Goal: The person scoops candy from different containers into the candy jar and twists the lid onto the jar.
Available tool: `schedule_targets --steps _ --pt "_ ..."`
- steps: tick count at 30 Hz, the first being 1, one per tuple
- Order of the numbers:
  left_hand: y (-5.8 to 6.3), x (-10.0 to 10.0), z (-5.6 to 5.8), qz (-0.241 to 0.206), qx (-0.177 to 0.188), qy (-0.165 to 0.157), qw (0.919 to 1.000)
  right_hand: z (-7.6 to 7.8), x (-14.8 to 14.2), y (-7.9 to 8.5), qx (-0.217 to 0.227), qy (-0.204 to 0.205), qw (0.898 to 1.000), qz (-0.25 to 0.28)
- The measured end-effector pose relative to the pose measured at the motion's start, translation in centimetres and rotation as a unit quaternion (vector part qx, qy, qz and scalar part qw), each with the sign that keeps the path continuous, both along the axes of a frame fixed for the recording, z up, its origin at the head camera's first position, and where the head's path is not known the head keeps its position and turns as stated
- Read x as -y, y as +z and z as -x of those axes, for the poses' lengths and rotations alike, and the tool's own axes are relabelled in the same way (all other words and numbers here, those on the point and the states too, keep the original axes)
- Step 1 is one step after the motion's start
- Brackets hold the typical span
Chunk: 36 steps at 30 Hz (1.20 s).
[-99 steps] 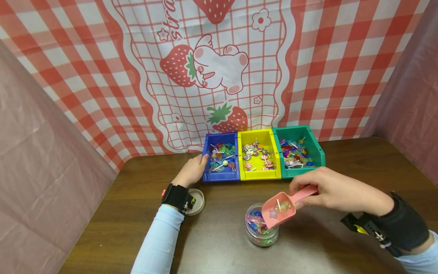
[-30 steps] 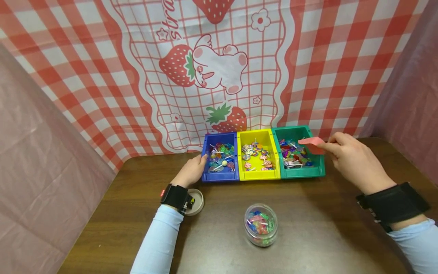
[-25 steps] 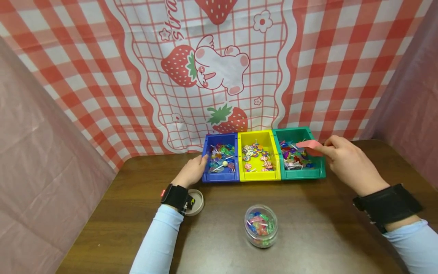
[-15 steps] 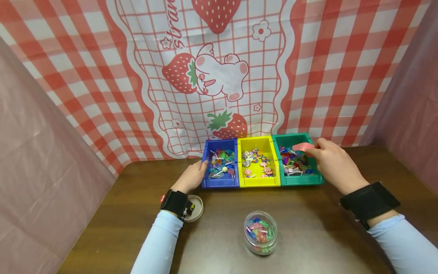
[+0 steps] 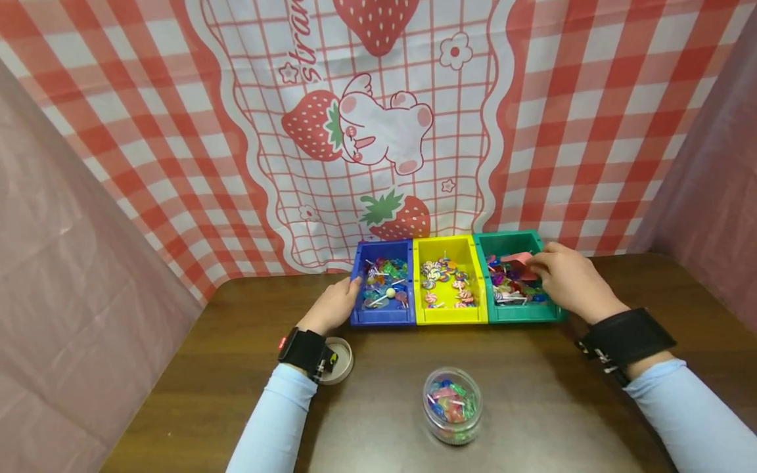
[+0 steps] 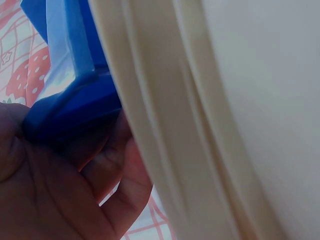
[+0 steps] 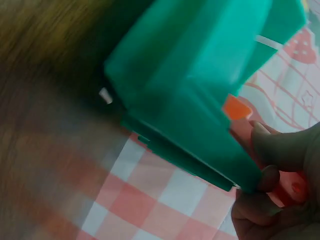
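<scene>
The right hand [image 5: 570, 279] grips a pink scoop [image 5: 519, 265] by its handle, thumb and fingers closed round it, at the green bin's right wall; the scoop's blade is down inside that bin among the candies. The left hand [image 5: 331, 303] holds the blue bin by its left wall, the wall lying between thumb and fingers in the left wrist view.

Closest to the person, midway between the left and right edges of the table [image 5: 236, 394], stands an upright clear jar [image 5: 452, 430] of mixed blue, green and red pieces. It is well apart from both hands. A little farther off, towards the table's left edge, a round pale lid [image 5: 342, 374] lies hollow side up, partly hidden by the black left wristband [image 5: 303, 350]. A black right wristband [image 5: 629, 336] is over the right half of the table.

Near the far edge, three bins touch side by side. From the left they are the blue bin [image 5: 383, 317], with bluish and green candies and a pale ball on a stick; the yellow bin [image 5: 451, 316], with swirled lollipops scattered on its floor; and the green bin [image 5: 520, 314], with purple, red and blue candies and white sticks.

Behind the far edge hangs a red-and-white checked cloth [image 5: 562, 131] printed with strawberries.
</scene>
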<state>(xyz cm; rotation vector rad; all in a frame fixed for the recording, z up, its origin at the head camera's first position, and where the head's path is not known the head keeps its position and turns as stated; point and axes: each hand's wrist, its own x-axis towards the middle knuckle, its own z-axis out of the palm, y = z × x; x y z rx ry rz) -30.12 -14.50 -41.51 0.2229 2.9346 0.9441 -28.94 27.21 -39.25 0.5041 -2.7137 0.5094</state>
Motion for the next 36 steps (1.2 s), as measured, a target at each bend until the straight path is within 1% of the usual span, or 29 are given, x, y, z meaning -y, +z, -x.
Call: schedule_targets --steps 4,7,10,12,14,16,20,23,26,31,34,36 --pt "0.2 0.1 0.0 0.0 0.002 0.002 1.0 -0.1 -0.5 0.8 0.037 -0.001 0.999 0.018" --pt "0.2 0.3 -0.1 -0.004 0.004 0.004 1.0 0.0 -0.6 1.2 0.069 -0.016 0.997 0.041" --pt "0.2 0.3 -0.1 -0.005 0.002 0.002 1.0 0.1 -0.5 1.2 0.074 -0.027 0.995 0.063" --pt "0.3 0.3 0.0 -0.005 0.0 0.001 1.0 0.1 -0.3 1.1 0.066 -0.033 0.995 0.059" --pt "0.3 0.3 0.1 -0.002 -0.002 0.0 1.0 -0.1 0.1 0.9 0.049 -0.038 0.997 0.044" --pt "0.2 0.3 0.1 -0.001 -0.007 -0.001 1.0 -0.4 0.3 0.6 0.031 -0.048 0.998 0.014" --pt "0.1 0.1 0.0 0.001 -0.012 -0.004 0.9999 -0.8 0.4 0.2 -0.02 -0.061 0.997 -0.043" --pt "0.1 0.0 0.0 0.002 -0.011 -0.005 0.9999 -1.0 0.4 0.4 -0.033 -0.059 0.996 -0.062" --pt "0.1 -0.1 0.1 0.0 -0.007 -0.005 1.0 -1.3 0.3 1.0 -0.023 -0.053 0.996 -0.073" --pt "0.1 -0.1 0.2 0.001 -0.005 -0.003 1.0 -1.7 0.4 2.0 0.019 -0.054 0.993 -0.1" --pt "0.0 -0.1 0.2 0.004 -0.007 -0.002 1.0 -1.6 0.7 1.8 0.045 -0.06 0.991 -0.108" --pt "-0.1 0.0 0.1 0.006 -0.007 -0.002 1.0 -1.5 0.9 1.2 0.043 -0.064 0.991 -0.108"
